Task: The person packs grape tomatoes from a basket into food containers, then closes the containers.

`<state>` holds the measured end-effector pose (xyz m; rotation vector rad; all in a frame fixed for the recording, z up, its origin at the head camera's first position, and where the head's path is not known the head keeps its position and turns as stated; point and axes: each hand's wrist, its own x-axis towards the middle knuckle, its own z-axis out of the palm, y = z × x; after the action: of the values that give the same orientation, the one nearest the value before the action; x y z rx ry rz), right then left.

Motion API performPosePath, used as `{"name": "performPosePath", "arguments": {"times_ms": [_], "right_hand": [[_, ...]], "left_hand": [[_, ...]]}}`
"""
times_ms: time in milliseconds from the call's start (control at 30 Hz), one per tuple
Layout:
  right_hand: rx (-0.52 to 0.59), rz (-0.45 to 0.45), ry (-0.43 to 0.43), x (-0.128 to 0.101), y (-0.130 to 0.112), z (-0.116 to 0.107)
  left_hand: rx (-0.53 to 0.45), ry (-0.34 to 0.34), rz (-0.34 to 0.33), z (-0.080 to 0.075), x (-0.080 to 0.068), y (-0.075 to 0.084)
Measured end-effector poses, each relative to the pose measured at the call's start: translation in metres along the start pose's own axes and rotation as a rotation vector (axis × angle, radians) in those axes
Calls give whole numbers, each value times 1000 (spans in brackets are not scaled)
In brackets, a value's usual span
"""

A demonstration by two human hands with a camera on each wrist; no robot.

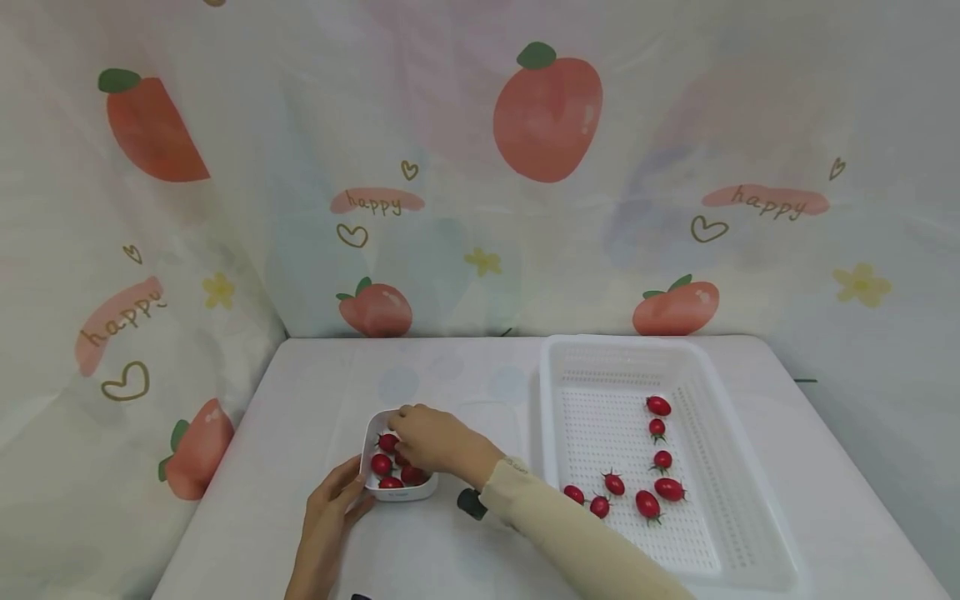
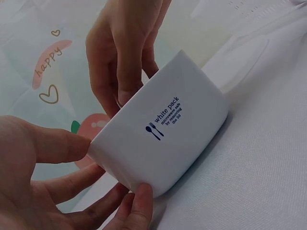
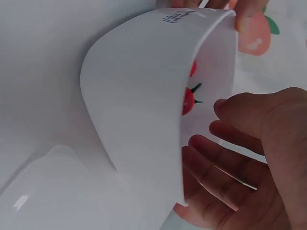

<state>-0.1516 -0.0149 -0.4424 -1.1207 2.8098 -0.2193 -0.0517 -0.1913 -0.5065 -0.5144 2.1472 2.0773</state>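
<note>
A small white plastic container holds several red cherry tomatoes with green stems. Printed lettering marks its wall in the left wrist view. My left hand holds the container's near left corner, its digits against the rim and outer wall. Over the far right of the opening is my right hand. In the right wrist view, that hand's fingers are loosely bent at the rim, with no tomato visible between them. Part of the container's inside is hidden behind this hand.
To the right stands a large white perforated basket with several loose cherry tomatoes in its near and right parts. Between basket and container lies a faint, clear, lid-like shape. Patterned cloth hangs behind the table and at its left.
</note>
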Motion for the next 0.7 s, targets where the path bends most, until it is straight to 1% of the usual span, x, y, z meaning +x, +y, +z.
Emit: {"name": "performPosePath", "arguments": {"times_ms": [267, 500, 600, 700], "right_hand": [[113, -25, -10, -23, 6, -21], [166, -20, -16, -44, 17, -35], [192, -35, -7, -53, 23, -41], [212, -46, -2, -63, 28, -46]], "left_hand": [[20, 0, 0, 0, 0, -1], [22, 6, -3, 2, -1, 0], [15, 12, -15, 2, -1, 0], [15, 15, -6, 2, -1, 1]]}}
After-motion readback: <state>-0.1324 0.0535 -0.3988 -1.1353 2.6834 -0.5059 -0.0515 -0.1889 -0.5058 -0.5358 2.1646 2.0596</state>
